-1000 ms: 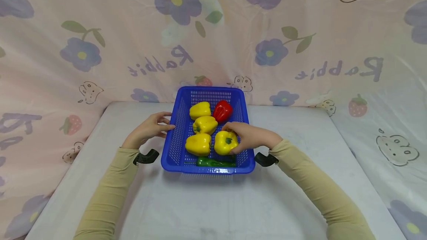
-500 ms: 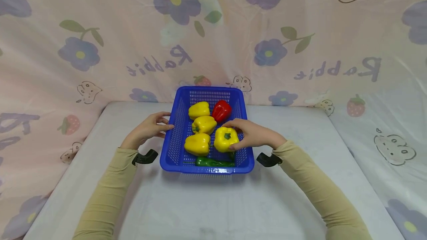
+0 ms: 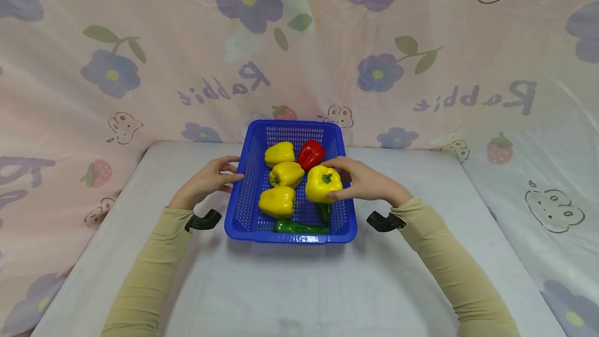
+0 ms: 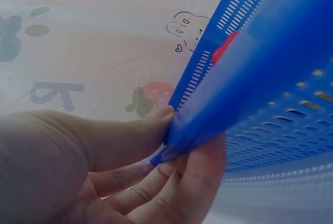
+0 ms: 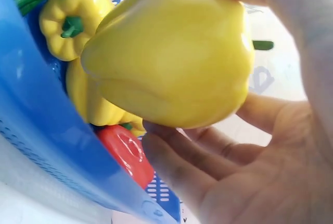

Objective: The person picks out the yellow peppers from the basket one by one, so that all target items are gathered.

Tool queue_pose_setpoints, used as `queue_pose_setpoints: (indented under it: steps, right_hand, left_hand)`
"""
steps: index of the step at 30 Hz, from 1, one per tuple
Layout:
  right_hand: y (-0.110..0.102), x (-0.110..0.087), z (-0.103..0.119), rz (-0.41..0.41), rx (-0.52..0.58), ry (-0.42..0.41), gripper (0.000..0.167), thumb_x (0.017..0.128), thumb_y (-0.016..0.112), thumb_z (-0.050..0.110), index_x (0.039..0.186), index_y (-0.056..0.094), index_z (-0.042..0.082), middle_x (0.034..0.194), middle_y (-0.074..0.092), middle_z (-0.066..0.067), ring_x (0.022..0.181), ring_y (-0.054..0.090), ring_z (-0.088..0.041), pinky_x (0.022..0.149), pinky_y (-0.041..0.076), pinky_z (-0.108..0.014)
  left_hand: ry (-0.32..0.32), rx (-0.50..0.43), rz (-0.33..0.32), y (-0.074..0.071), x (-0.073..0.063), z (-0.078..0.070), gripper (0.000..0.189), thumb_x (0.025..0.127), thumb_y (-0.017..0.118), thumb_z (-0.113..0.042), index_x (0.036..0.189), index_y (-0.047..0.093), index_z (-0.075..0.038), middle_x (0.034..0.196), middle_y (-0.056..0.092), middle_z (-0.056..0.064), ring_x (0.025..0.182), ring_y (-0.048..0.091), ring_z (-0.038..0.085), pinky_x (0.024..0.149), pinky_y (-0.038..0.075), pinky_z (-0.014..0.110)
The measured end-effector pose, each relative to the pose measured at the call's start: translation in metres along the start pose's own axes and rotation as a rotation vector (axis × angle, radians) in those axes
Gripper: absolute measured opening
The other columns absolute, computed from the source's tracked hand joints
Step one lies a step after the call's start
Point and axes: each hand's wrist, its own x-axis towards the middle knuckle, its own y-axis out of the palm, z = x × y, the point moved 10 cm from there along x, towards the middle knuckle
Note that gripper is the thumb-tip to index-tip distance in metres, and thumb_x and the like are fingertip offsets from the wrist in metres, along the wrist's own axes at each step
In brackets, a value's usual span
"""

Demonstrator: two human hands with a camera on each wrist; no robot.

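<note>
My right hand (image 3: 367, 178) holds a yellow bell pepper (image 3: 323, 184) between thumb and fingers, above the right side of a blue plastic basket (image 3: 290, 239). In the right wrist view the held bell pepper (image 5: 177, 52) is up beside the basket's rim, its green stem pointing at the palm. My left hand (image 3: 208, 181) grips the basket's left rim; the left wrist view shows the thumb (image 4: 130, 138) on top and fingers curled underneath. Inside the basket lie several other yellow bell peppers (image 3: 277, 202), a red bell pepper (image 3: 311, 155) and green peppers (image 3: 299, 227) at the near end.
The basket stands on a white-covered table (image 3: 290, 290), near its back edge. Behind and at both sides hangs a pale curtain (image 3: 309, 77) printed with flowers, rabbits and strawberries. Black wrist mounts (image 3: 386, 221) sit below both hands.
The right hand has raised the yellow bell pepper and drawn it slightly right and away, uncovering a dark green pepper beneath it. The left hand keeps its place on the rim.
</note>
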Motion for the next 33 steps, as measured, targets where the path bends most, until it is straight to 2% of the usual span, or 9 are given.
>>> queue_pose_setpoints:
  steps: [9,23,29,33]
  right_hand:
    - [-0.02,-0.004,-0.001,-0.072,0.003,0.024,0.065,0.08,0.077,0.025,0.134,0.045,0.009,0.126,0.052,-0.006,0.11,0.056,-0.026,0.095,0.046,-0.042]
    - [-0.043,-0.011,-0.01,-0.171,0.029,0.068,0.065,0.089,0.069,0.03,0.141,0.037,0.009,0.134,0.047,-0.009,0.117,0.052,-0.03,0.095,0.046,-0.046]
    - [-0.056,-0.013,-0.008,-0.222,0.09,0.045,0.059,0.09,0.067,0.024,0.14,0.039,0.008,0.131,0.048,-0.01,0.115,0.05,-0.029,0.095,0.047,-0.044]
    - [-0.062,-0.015,-0.012,-0.246,0.133,0.066,0.057,0.092,0.065,0.022,0.142,0.039,0.011,0.134,0.046,-0.009,0.119,0.047,-0.03,0.097,0.044,-0.047]
  left_hand:
    - [-0.01,-0.047,0.029,-0.001,-0.001,-0.001,0.057,0.098,0.054,-0.01,0.147,0.028,-0.001,0.117,0.05,0.025,0.089,0.061,0.032,0.076,0.056,0.037]
    - [0.009,-0.057,0.023,-0.003,-0.002,0.001,0.061,0.096,0.059,-0.013,0.147,0.028,-0.002,0.119,0.05,0.025,0.088,0.063,0.029,0.077,0.056,0.037]
    - [0.01,-0.063,0.023,-0.003,-0.001,0.003,0.061,0.095,0.06,-0.012,0.147,0.03,-0.002,0.12,0.051,0.024,0.09,0.063,0.03,0.077,0.056,0.038]
    - [0.012,-0.069,0.025,-0.004,-0.003,0.003,0.061,0.095,0.06,-0.012,0.147,0.03,-0.003,0.121,0.05,0.024,0.09,0.063,0.03,0.077,0.056,0.039]
